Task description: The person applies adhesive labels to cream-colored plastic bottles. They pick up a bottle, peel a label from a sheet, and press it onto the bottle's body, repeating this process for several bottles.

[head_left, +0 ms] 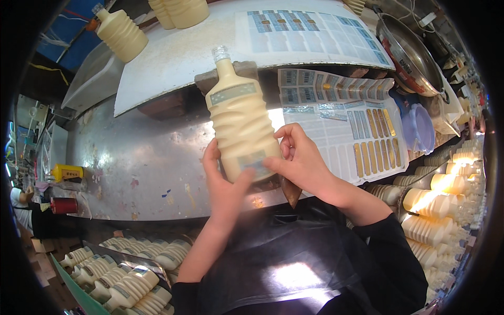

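A cream ribbed bottle (239,121) with a clear neck lies tilted over the metal table (136,163), neck pointing away from me. It carries a grey-blue label near its shoulder. My left hand (223,181) grips its lower left side, thumb across the base. My right hand (299,157) holds the lower right side, and its fingertips press a small label onto the bottle's lower part.
Sheets of blue and gold labels (346,131) lie to the right, another sheet (310,29) on a white board beyond. Cream bottles (123,34) stand at the back left. Trays of bottles sit at the lower left (131,273) and right (436,210). A metal bowl (409,55) is far right.
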Demonstrator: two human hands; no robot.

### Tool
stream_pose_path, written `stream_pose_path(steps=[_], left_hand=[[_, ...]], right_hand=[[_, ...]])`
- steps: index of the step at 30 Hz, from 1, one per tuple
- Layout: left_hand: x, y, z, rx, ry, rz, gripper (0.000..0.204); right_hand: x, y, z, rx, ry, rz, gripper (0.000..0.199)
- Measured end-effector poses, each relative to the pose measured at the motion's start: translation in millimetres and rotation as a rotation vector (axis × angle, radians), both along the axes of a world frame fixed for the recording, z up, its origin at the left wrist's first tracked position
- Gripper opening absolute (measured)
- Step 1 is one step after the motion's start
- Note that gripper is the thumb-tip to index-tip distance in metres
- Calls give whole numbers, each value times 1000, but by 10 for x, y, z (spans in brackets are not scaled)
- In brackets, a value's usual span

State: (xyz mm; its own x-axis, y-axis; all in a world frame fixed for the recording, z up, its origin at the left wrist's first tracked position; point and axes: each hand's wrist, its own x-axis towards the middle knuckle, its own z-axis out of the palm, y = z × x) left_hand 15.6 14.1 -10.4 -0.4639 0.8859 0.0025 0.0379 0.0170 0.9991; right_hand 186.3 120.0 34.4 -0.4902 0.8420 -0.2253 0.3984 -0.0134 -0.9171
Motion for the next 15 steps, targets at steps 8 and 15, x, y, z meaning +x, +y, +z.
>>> stream_pose_path(steps=[8,15], left_hand=[[10,20,27,18,-79,35,91],[7,14,28,25,-121,26,91]], right_hand=[[-99,-33,13,0,2,-80,58],[-110,-56,-1,-15,28,-99,59]])
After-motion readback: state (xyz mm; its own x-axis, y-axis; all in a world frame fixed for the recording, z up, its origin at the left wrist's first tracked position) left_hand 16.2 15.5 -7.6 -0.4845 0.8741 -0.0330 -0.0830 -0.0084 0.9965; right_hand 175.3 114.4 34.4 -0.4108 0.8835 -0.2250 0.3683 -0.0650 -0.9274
